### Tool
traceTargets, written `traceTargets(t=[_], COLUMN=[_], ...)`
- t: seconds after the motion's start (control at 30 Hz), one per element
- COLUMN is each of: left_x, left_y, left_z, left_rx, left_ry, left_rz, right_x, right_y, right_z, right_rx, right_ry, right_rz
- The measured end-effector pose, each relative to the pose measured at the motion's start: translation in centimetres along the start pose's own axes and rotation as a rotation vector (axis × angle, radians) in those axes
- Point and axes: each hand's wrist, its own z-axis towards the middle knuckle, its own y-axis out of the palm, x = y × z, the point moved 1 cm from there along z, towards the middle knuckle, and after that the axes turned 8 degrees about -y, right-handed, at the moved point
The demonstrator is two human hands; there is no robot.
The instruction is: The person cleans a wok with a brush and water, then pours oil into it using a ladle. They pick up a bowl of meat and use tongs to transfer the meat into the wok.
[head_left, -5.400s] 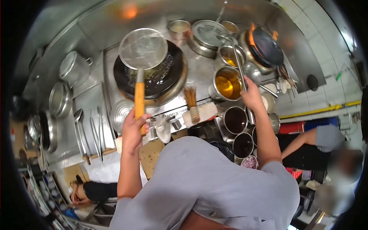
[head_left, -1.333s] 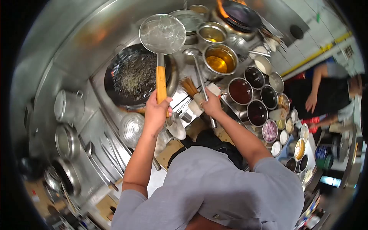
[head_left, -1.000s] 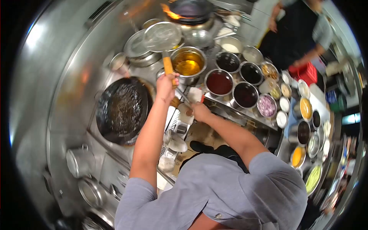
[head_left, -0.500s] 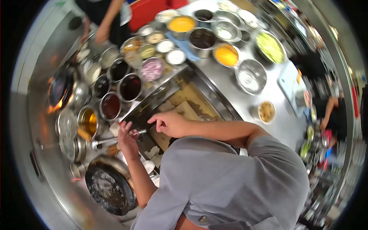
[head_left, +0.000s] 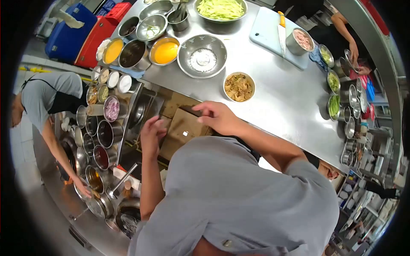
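My left hand [head_left: 153, 133] is in the air over the floor gap beside the sauce station, fingers loosely bent and apart, with nothing in it. To its right my right hand [head_left: 217, 117] hovers near the steel table's [head_left: 282, 115] front edge, fingers half curled and apart, also empty. A bowl of brown cooked food [head_left: 239, 87] stands on the table just beyond my right hand. Below and between the hands lies a brown board or carton [head_left: 183, 128] with a small white piece on it.
A perforated steel bowl [head_left: 202, 56], yellow liquid [head_left: 165, 52], shredded greens [head_left: 220, 8] and a cutting board [head_left: 273, 36] with a knife [head_left: 281, 36] are on the table. Sauce pots [head_left: 105, 133] stand left. A co-worker [head_left: 55, 91] reaches over the stove; another person's hands [head_left: 358, 64] are at far right.
The view has turned from the stove toward the steel table. The co-worker at left now shows more fully, an arm reaching to the pans. Both my hands remain raised and empty.
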Motion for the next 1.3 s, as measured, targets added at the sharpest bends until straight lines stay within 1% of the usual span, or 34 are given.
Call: traceTargets(t=[0.07,0.1,0.13,0.17,0.2,0.23,0.3,0.33,0.37,0.4,0.43,0.5,0.6,0.63,0.7,0.8,0.87,0.93,0.97,1.0,1.03,1.07,1.13,1.17,1.2,1.23,1.27,1.3], left_x=[-0.1,0.5,1.0,1.4,1.3,1.6,1.7,1.7,1.6,1.4,1.4,1.6,1.9,2.2,2.1,3.2,4.0,4.9,5.1,4.7,4.4,4.1,3.2,2.8,2.4,2.6,3.0,3.2], left_y=[2.4,3.9,5.8,7.5,8.7,11.2,14.2,15.4,16.3,16.9,17.6,19.0,20.6,21.1,21.8,23.1,23.4,23.9,24.1,23.7,23.1,22.5,20.5,19.3,18.0,16.6,15.1,13.7], left_z=[2.2,2.8,3.3,3.9,5.1,7.0,9.6,11.0,12.3,13.6,14.6,16.4,18.5,19.2,20.3,21.8,22.2,21.6,21.1,20.9,20.6,20.2,18.1,16.9,15.6,14.3,12.6,11.4], left_rx=[-0.188,-0.169,-0.191,-0.219,-0.224,-0.239,-0.237,-0.267,-0.257,-0.245,-0.270,-0.309,-0.344,-0.360,-0.382,-0.406,-0.428,-0.424,-0.435,-0.485,-0.529,-0.527,-0.786,-0.836,-0.880,-0.870,-0.888,-0.898], left_ry=[-0.047,-0.037,-0.076,-0.116,-0.108,-0.133,-0.199,-0.201,-0.208,-0.217,-0.224,-0.270,-0.310,-0.302,-0.372,-0.387,-0.394,-0.356,-0.357,-0.395,-0.431,-0.424,-0.448,-0.383,-0.317,-0.306,-0.305,-0.305], left_rz=[-0.064,-0.063,-0.095,-0.126,-0.122,-0.149,-0.205,-0.187,-0.212,-0.236,-0.218,-0.218,-0.219,-0.217,-0.281,-0.289,-0.329,-0.450,-0.447,-0.463,-0.483,-0.489,-0.277,-0.162,-0.048,-0.061,0.045,0.150], right_x=[0.5,0.9,1.4,2.1,2.5,2.0,1.4,1.1,0.9,0.9,1.0,1.0,0.4,0.3,0.3,-0.7,-0.6,-0.1,0.2,0.2,0.9,2.0,4.6,5.8,6.4,6.8,7.5,8.8], right_y=[-2.0,-2.8,-3.5,-4.2,-4.9,-6.3,-7.5,-7.8,-8.0,-7.9,-7.8,-7.4,-5.6,-5.1,-3.4,-1.1,-0.1,0.3,0.0,-0.8,-1.6,-2.7,-4.9,-5.9,-6.8,-7.5,-8.2,-8.9], right_z=[-2.4,-3.5,-4.6,-5.8,-6.6,-7.5,-9.2,-9.8,-10.2,-10.7,-11.1,-11.9,-12.4,-12.3,-12.2,-11.4,-10.9,-10.7,-10.4,-10.5,-10.3,-10.0,-9.2,-8.7,-8.1,-7.5,-6.8,-6.3], right_rx=[0.073,0.113,0.104,0.164,0.233,0.277,0.355,0.390,0.443,0.493,0.525,0.648,0.762,0.776,0.803,0.838,0.859,0.900,0.983,1.036,1.107,1.173,1.218,1.189,1.178,1.148,1.111,1.084], right_ry=[0.021,0.029,0.019,0.044,0.068,0.049,0.181,0.180,0.165,0.152,0.157,0.100,0.117,0.108,0.135,0.122,0.122,0.093,0.096,0.136,0.144,0.145,0.186,0.224,0.214,0.281,0.349,0.361], right_rz=[0.056,0.102,0.108,0.180,0.249,0.243,0.155,0.153,0.130,0.107,0.107,0.019,0.052,0.044,0.038,0.022,0.025,0.016,0.083,-0.011,0.071,0.151,0.145,0.120,0.116,0.116,0.116,0.155])
